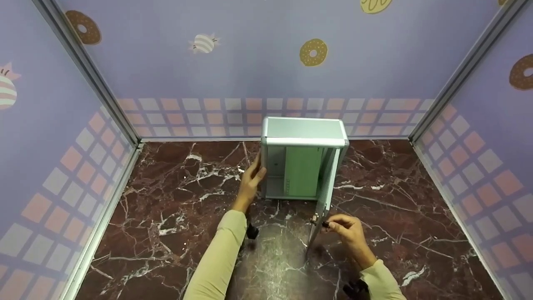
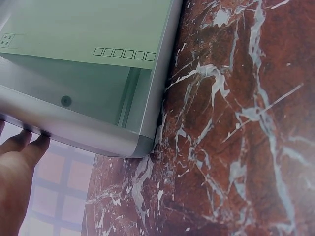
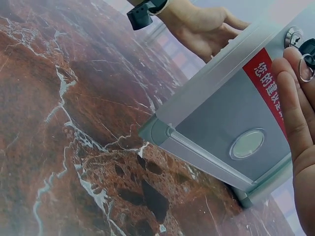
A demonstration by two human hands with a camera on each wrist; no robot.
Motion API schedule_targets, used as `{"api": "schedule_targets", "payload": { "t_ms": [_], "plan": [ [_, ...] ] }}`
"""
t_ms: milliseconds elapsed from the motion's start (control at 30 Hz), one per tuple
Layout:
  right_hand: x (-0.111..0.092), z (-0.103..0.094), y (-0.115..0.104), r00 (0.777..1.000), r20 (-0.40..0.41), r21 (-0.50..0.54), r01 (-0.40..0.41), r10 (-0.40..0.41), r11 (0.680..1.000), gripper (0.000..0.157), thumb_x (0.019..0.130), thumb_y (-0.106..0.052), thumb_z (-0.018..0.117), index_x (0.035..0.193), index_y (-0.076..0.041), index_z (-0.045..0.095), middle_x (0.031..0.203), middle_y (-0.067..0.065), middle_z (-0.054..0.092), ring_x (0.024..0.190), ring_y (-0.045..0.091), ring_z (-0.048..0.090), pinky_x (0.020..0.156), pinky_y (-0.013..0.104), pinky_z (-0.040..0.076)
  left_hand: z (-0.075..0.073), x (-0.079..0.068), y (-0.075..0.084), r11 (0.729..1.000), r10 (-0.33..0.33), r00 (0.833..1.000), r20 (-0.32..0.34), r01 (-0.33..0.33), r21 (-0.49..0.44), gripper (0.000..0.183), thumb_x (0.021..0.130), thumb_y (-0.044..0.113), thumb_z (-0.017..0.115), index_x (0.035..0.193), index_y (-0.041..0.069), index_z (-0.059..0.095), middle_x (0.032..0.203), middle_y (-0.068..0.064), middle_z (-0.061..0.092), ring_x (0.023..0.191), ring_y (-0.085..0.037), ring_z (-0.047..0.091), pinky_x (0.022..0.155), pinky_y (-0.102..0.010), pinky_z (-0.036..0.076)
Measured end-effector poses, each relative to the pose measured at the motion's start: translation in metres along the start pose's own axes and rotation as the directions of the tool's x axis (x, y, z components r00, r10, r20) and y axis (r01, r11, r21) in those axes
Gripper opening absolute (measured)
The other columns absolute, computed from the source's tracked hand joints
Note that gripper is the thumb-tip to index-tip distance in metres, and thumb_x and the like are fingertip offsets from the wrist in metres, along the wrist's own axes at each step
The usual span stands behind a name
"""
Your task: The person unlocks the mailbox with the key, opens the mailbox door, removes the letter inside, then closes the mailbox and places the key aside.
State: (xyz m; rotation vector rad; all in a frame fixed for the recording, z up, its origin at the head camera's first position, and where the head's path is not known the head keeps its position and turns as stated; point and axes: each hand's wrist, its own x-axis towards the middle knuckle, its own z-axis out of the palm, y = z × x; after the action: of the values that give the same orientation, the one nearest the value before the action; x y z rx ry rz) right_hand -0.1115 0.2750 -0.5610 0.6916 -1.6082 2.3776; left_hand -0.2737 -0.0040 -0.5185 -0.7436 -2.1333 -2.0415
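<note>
A silver metal box stands upright with its hinged door swung out toward me. Inside leans a light green envelope, printed with a row of small squares. My left hand rests against the box's left side, fingertips pressing the outer wall in the left wrist view. My right hand pinches a black-headed key close to the door's free edge. In the right wrist view, a key ring hangs by the fingers, beside the round lock on the door's outer face.
The box stands on a dark red marbled surface, near the patterned back wall. Side panels rise at left and right. The door's outside carries a red label with white characters and an oval window.
</note>
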Motion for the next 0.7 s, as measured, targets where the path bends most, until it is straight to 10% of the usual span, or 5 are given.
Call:
{"api": "schedule_targets", "payload": {
  "t_ms": [700],
  "plan": [
    [-0.012, -0.017, -0.006, 0.996, -0.092, 0.028, 0.022, -0.019, 0.999, 0.030, 0.085, 0.016, 0.044, 0.090, 0.002, 0.071, 0.083, 0.006, 0.069, 0.072, 0.014, 0.066, 0.065, 0.026, 0.056, 0.001, -0.001, -0.001, 1.000, 0.001, 1.000, -0.007, -0.001, -0.010, 0.055, 0.099, 0.003, 0.047, 0.149, -0.005, 0.028, 0.151, -0.024, 0.031, 0.139, -0.040, 0.029, 0.114, -0.044, 0.022]
  ]
}}
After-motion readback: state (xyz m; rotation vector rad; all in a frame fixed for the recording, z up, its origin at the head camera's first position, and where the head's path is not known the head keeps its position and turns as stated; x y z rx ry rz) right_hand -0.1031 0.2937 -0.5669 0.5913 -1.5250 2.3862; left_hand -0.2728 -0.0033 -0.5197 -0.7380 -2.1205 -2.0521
